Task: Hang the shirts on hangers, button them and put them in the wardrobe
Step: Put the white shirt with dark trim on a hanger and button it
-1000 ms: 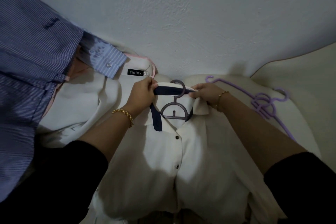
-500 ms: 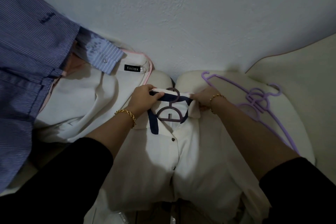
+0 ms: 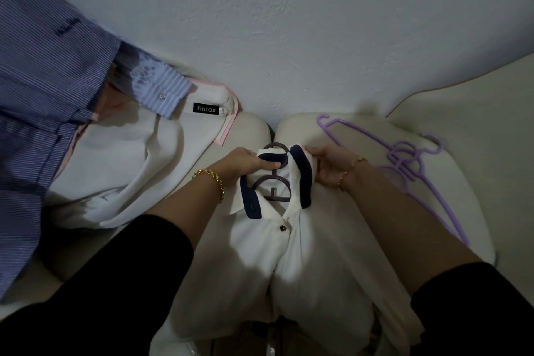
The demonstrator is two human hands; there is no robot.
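From the head view, the white shirt (image 3: 289,269) lies front-up in the middle of a cream cushioned seat (image 3: 251,130), with its collar towards 12 o'clock. A dark hanger (image 3: 273,185) is tucked inside the neck opening, so only its hook and curved centre show between the collar halves. The left hand (image 3: 245,163) pinches the navy collar band (image 3: 302,176) at about 11 o'clock of the neck, with the thumb laid flat on top. The right hand (image 3: 329,167) has its fingers curled round the folded collar edge at about 1 o'clock. Each wrist wears a gold bracelet (image 3: 212,179), and both forearms come out of black sleeves (image 3: 124,283) at the bottom. 1 dark button (image 3: 283,228) shows just below the collar, on the placket. At 2 o'clock of the shirt, a stack of purple hangers (image 3: 410,165) lies on the same seat, apart from the shirt, and I cannot count them. At 10 o'clock lies another white garment (image 3: 121,159) with pink trim and a black "fintax" label (image 3: 206,109). A blue striped shirt (image 3: 37,95) partly covers it and drapes down the left side at 9 o'clock. A rough pale wall (image 3: 289,23) rises behind the seat at 12 o'clock. The light is dim.
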